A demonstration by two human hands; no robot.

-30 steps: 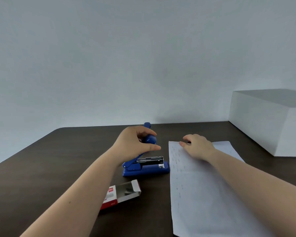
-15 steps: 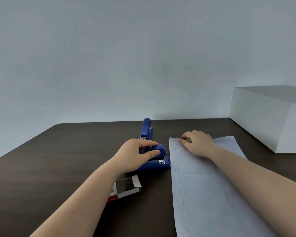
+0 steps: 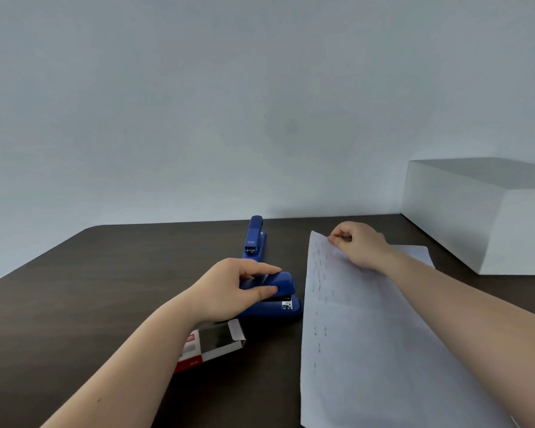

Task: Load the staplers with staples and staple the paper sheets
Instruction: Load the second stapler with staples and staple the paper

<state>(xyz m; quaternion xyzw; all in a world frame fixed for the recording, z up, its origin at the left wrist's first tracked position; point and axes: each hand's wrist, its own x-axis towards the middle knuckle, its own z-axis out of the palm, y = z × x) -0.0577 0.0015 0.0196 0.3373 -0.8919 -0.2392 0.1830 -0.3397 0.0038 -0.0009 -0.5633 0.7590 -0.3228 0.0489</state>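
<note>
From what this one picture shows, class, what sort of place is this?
Probably an office desk or plain workroom. A dark wooden table against a bare pale wall carries two blue staplers, an open red-and-white staple box, white stapled paper sheets and a large white box.

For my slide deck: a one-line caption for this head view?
Left hand grips the near blue stapler while right hand pinches the paper's far corner.
</note>
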